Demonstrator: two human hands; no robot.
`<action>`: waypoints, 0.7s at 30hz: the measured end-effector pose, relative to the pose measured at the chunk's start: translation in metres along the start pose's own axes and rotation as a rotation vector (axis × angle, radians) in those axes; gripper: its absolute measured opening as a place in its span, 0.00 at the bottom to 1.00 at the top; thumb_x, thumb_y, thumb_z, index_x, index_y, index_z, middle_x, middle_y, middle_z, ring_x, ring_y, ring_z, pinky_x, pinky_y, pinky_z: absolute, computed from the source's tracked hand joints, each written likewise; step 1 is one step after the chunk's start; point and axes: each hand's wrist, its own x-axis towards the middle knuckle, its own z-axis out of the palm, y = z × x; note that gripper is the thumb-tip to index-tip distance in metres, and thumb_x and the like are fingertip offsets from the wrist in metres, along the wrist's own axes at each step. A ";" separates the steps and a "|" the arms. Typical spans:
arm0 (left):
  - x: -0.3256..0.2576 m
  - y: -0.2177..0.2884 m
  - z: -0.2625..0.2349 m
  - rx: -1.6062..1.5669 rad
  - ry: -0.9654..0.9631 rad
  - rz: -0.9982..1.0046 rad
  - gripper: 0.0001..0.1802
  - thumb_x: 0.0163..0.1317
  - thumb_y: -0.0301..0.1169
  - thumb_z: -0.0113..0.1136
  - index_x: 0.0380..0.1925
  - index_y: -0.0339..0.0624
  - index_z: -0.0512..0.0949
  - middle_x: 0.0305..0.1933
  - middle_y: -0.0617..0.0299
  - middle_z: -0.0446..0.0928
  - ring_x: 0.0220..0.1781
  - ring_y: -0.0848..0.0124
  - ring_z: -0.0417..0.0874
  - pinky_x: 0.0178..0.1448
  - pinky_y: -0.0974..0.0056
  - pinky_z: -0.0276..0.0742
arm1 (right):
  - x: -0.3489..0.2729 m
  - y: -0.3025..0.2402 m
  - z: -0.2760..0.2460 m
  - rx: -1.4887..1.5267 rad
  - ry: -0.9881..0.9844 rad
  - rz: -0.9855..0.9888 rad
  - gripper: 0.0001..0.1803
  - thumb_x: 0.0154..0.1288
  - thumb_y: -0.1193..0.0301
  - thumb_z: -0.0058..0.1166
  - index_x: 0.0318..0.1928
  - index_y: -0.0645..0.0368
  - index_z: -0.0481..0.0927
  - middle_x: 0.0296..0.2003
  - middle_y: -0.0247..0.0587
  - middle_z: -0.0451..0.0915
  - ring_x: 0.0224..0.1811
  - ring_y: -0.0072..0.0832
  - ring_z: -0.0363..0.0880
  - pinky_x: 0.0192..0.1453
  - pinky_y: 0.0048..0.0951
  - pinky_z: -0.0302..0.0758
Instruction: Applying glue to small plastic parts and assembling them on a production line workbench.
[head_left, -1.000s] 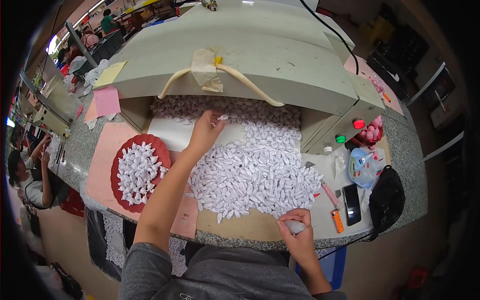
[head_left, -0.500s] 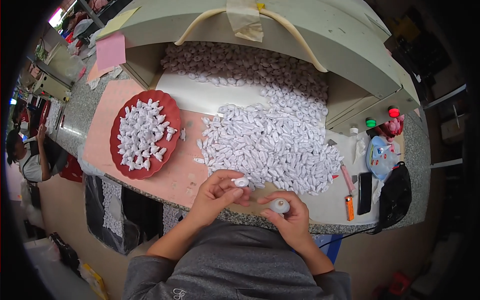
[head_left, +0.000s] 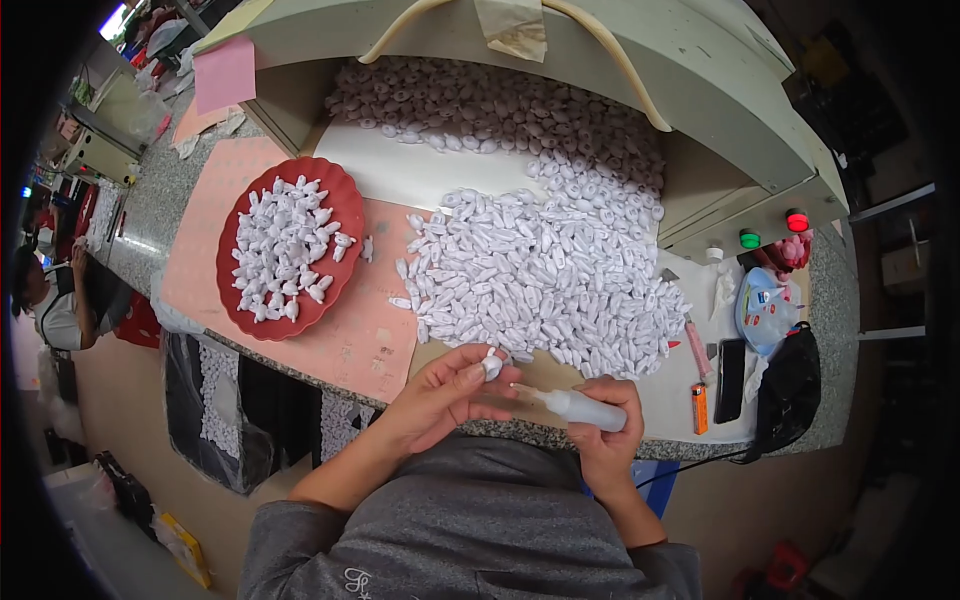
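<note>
A small white molded piece (head_left: 491, 366) is pinched between the thumb and fingers of my left hand (head_left: 440, 398). My right hand (head_left: 610, 436) is wrapped round a translucent squeeze bottle (head_left: 588, 410), whose narrow tip points left toward that piece without touching it. Just beyond both hands spreads a large heap of white elongated pieces (head_left: 540, 280). To the left, a red scalloped plate (head_left: 347, 270) holds a pile of white figure-like pieces (head_left: 283, 245). One similar loose piece (head_left: 368, 248) lies beside the plate's right edge.
A grey-green machine housing (head_left: 640, 70) arches over more rounded white pieces (head_left: 500, 105) at the back. On the right lie a black phone (head_left: 730, 380), an orange lighter (head_left: 700, 408), a blue-and-clear container (head_left: 766, 310) and a black bag (head_left: 790, 385). A co-worker (head_left: 65, 300) sits far left.
My right hand has turned the squeeze bottle from end-on to lying sideways, its tip now facing left. My left hand still holds the white piece, now turned differently. The whole view has shifted slightly.
</note>
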 end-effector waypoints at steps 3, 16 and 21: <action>-0.002 -0.008 -0.014 -0.153 0.026 -0.047 0.15 0.67 0.31 0.46 0.52 0.43 0.68 0.47 0.57 0.74 0.44 0.71 0.78 0.48 0.60 0.77 | 0.001 0.000 -0.005 -0.020 0.041 -0.061 0.21 0.53 0.67 0.64 0.42 0.63 0.69 0.36 0.41 0.76 0.33 0.26 0.73 0.37 0.25 0.70; -0.004 -0.010 -0.011 -0.222 0.041 -0.074 0.15 0.66 0.32 0.47 0.51 0.42 0.70 0.45 0.59 0.75 0.43 0.73 0.77 0.51 0.64 0.76 | 0.007 -0.005 -0.002 -0.405 -0.078 -0.277 0.21 0.49 0.67 0.67 0.40 0.64 0.73 0.27 0.41 0.73 0.26 0.28 0.70 0.30 0.25 0.66; -0.005 -0.012 -0.012 -0.200 0.053 -0.073 0.15 0.66 0.32 0.47 0.52 0.41 0.70 0.45 0.59 0.75 0.43 0.73 0.76 0.52 0.62 0.75 | 0.007 -0.006 0.000 -0.432 -0.101 -0.280 0.21 0.46 0.71 0.68 0.40 0.64 0.73 0.27 0.41 0.74 0.26 0.28 0.70 0.30 0.25 0.67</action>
